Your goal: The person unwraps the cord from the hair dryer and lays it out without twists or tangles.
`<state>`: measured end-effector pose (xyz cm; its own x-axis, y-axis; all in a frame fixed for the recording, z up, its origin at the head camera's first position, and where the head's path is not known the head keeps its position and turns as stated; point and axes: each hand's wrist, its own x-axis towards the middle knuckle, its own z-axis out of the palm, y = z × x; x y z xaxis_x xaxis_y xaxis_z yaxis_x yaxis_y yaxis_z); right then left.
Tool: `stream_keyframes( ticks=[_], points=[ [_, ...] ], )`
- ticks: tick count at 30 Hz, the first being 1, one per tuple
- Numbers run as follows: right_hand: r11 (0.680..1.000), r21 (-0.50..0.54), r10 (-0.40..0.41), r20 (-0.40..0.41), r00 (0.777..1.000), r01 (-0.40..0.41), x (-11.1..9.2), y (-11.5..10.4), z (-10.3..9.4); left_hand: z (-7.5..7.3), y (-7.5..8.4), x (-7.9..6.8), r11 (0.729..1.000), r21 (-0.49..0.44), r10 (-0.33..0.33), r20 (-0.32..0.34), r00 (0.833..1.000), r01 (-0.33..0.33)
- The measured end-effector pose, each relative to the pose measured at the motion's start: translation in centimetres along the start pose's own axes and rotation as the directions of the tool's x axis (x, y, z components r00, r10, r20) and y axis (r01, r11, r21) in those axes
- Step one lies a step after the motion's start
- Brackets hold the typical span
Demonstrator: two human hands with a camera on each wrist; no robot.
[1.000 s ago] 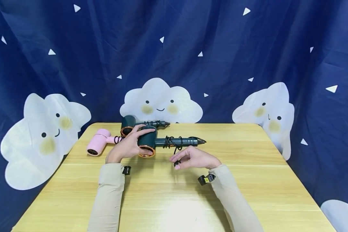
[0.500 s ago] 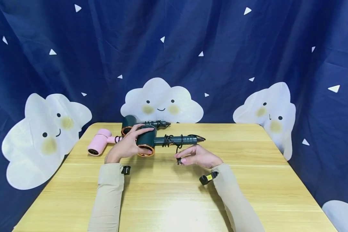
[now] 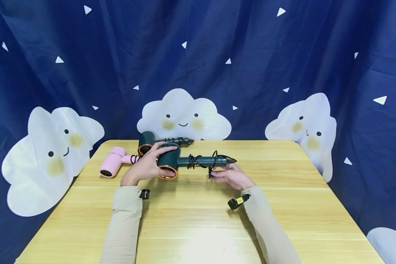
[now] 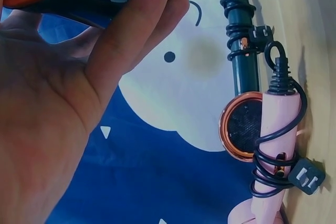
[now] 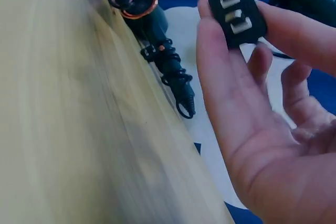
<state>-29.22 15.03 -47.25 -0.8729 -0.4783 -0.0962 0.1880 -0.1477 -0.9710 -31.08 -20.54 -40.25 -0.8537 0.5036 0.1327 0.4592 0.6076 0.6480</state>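
Note:
My left hand (image 3: pixel 144 168) grips the head of a dark green hair dryer (image 3: pixel 198 161) with a copper rim, its handle pointing right. Black cord winds round the handle. Below the handle's end, my right hand (image 3: pixel 231 176) pinches the cord's black two-pin plug (image 5: pixel 239 17) between thumb and fingers; the prongs show in the right wrist view. A loop of cord stands up over the handle near its tip. In the left wrist view the left fingers (image 4: pixel 134 30) wrap the dryer's head, most of which is out of that view.
A pink hair dryer (image 3: pixel 113 162) with wound cord lies on the wooden table (image 3: pixel 283 220) at the left. Behind it, near the far edge, lies a second green dryer (image 3: pixel 146 141). A blue curtain (image 3: pixel 250 73) with white clouds hangs around the table.
My right hand has moved right and slightly up with the plug, bringing it close under the handle's end. A cord loop now stands over the handle. My left hand keeps its grip.

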Motion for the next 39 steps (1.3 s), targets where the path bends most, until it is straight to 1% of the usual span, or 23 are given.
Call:
stream_keyframes(
  ticks=[2, 5, 8, 11, 14, 15, 17, 22, 26, 29, 34, 39],
  points=[
    [0.999, 0.031, -0.031, -0.007, 0.999, 0.032, -0.1, -0.1, -0.4, 0.0, 0.1, 0.0, 1.0, 0.003, 0.001, 0.0, 1.0, -0.001],
    [0.994, 0.078, -0.078, -0.048, 0.996, 0.082, -0.2, -0.3, -0.9, 0.1, 0.3, 0.0, 1.0, 0.005, 0.002, -0.002, 1.0, -0.002],
    [0.993, 0.067, -0.086, -0.13, 0.988, 0.095, -0.4, -0.6, -1.1, 0.1, 0.3, 0.1, 1.0, 0.001, -0.002, 0.003, 1.0, 0.002],
    [0.994, 0.05, -0.08, -0.219, 0.972, 0.093, -0.6, -1.0, -1.2, 0.2, 0.4, 0.1, 1.0, -0.007, -0.003, 0.016, 1.0, 0.003],
    [0.995, 0.022, -0.089, -0.267, 0.96, 0.099, -0.8, -1.2, -1.5, 0.3, 0.5, 0.1, 1.0, -0.01, 0.003, 0.024, 1.0, -0.003],
    [0.995, 0.019, -0.091, -0.273, 0.958, 0.1, -0.8, -1.3, -1.6, 0.4, 0.5, 0.1, 1.0, -0.008, 0.005, 0.023, 1.0, -0.005],
    [0.994, 0.009, -0.102, -0.26, 0.96, 0.108, -1.0, -1.5, -1.8, 0.4, 0.5, 0.2, 1.0, -0.007, 0.011, 0.022, 1.0, -0.011],
    [0.989, 0.049, -0.126, -0.214, 0.969, 0.14, -1.5, -1.9, -2.0, 0.7, 0.6, 0.2, 1.0, -0.014, 0.02, 0.025, 0.999, -0.02],
    [0.981, 0.073, -0.16, -0.215, 0.964, 0.179, -1.5, -2.3, -1.9, 0.8, 0.7, 0.3, 1.0, -0.02, 0.02, 0.032, 0.999, -0.019],
    [0.978, 0.087, -0.164, -0.244, 0.956, 0.19, -1.4, -2.7, -1.8, 0.9, 0.8, 0.3, 1.0, -0.021, 0.018, 0.041, 0.999, -0.017],
    [0.981, 0.085, -0.142, -0.316, 0.938, 0.177, -1.5, -3.3, -1.9, 0.9, 0.9, 0.3, 1.0, -0.015, 0.018, 0.043, 0.999, -0.017],
    [0.982, 0.048, -0.147, -0.406, 0.902, 0.181, -1.6, -4.0, -1.9, 1.0, 0.8, 0.3, 1.0, -0.018, 0.02, 0.05, 0.999, -0.02]
  ],
)
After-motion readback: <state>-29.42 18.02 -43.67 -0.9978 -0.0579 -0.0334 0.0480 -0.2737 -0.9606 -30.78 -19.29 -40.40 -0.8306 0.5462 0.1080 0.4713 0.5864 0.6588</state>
